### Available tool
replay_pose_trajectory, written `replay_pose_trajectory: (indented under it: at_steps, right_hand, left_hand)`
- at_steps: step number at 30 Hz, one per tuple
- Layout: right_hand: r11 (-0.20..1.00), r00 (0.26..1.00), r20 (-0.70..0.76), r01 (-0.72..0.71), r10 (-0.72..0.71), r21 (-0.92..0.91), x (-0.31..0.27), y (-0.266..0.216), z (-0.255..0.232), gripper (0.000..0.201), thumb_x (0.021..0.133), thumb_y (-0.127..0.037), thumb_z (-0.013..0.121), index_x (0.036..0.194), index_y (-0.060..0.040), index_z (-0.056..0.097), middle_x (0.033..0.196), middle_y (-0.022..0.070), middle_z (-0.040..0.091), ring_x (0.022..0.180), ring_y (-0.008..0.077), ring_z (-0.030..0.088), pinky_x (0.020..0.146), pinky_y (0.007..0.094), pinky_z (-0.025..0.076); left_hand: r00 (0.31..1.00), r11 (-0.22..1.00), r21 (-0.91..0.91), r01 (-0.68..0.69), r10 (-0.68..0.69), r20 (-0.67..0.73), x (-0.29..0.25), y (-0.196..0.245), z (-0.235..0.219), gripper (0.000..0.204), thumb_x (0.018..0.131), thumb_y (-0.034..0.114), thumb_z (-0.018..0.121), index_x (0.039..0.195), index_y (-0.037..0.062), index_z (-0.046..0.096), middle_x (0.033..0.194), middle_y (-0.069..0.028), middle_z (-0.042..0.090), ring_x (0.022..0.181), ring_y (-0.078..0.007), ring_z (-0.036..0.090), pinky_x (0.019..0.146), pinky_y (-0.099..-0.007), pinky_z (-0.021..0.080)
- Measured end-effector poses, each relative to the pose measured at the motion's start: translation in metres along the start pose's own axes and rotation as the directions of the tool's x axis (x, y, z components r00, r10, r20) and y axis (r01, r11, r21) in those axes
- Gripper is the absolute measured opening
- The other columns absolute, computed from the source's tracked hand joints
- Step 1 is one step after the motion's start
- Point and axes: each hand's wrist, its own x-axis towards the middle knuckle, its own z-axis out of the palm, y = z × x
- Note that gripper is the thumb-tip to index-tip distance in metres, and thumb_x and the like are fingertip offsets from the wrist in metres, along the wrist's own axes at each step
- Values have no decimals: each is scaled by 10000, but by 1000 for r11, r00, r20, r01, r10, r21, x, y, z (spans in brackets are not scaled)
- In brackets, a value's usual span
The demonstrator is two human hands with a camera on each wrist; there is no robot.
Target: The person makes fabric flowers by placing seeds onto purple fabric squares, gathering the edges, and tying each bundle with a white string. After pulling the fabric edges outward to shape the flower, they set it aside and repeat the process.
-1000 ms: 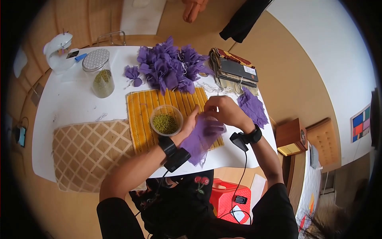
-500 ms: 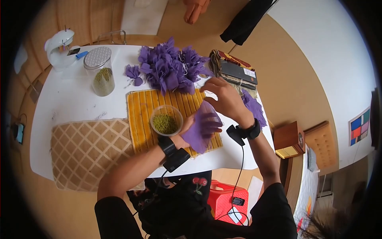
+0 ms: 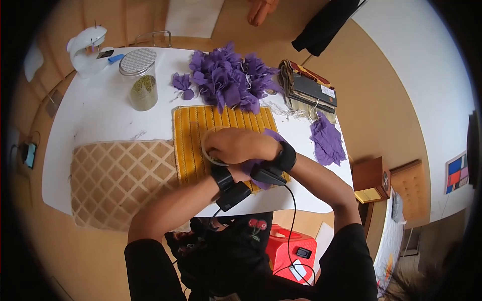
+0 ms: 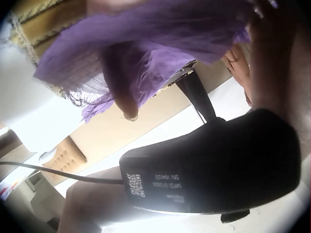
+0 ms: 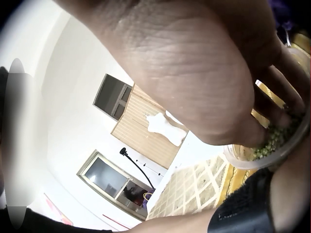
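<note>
My right hand (image 3: 243, 145) reaches across my left wrist into the clear round tub (image 5: 243, 162). In the right wrist view its spread fingers dip into small green beans (image 5: 274, 141); the thumb is hidden. My left hand (image 3: 240, 173) is mostly covered by the right arm in the head view. Thin purple cloth (image 4: 160, 29) with a frayed edge lies over the left hand, and in the left wrist view one finger (image 4: 121, 92) extends straight along it. The tub stands on a yellow striped mat (image 3: 191, 130).
A heap of gathered purple cloth pieces (image 3: 226, 80) lies behind the mat, beside a stack of folded fabrics (image 3: 309, 90). Flat purple cloth (image 3: 327, 140) is at the right edge. A lidded jar of beans (image 3: 143, 93), a white sewing machine (image 3: 83, 50) and a beige checked mat (image 3: 125, 180) lie left.
My right hand has moved from the cloth at the left hand leftward over to the tub, its fingers now in the beans. The left hand stays under the cloth.
</note>
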Motion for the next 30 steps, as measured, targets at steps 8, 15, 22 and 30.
replay_pose_trajectory:
  at_steps: [8,15,22,30]
  right_hand:
    - [993,986,159,36,-54,113,1,10,9,213,885,-197,507,915,-15,614,868,191,631,821,390,597,730,434,462]
    - [995,997,43,60,-64,83,-2,17,25,209,835,-163,515,865,22,607,823,210,619,824,391,603,730,427,471]
    - [994,997,-59,40,-46,-104,-3,14,24,184,834,-162,542,879,-2,621,871,205,642,875,389,614,767,448,478]
    - [982,987,-127,76,-99,-171,-1,15,20,172,838,-141,561,945,-26,631,910,201,649,895,379,619,786,445,484]
  left_hand:
    - [987,977,-170,132,-113,113,-2,5,-4,506,875,270,669,1329,134,494,1355,-68,514,1288,-190,436,1124,-303,293]
    - [996,981,-186,-57,69,60,3,-61,20,507,903,210,629,1376,162,453,1405,-31,466,1336,-150,374,1145,-300,262]
    - [990,635,-759,143,-96,107,-8,-27,10,506,901,172,627,1377,176,454,1431,-15,438,1350,-131,352,1152,-309,253]
    - [995,434,-899,56,-97,15,-1,-27,27,409,948,298,541,1318,131,496,1337,-68,535,1276,-180,457,1078,-341,347]
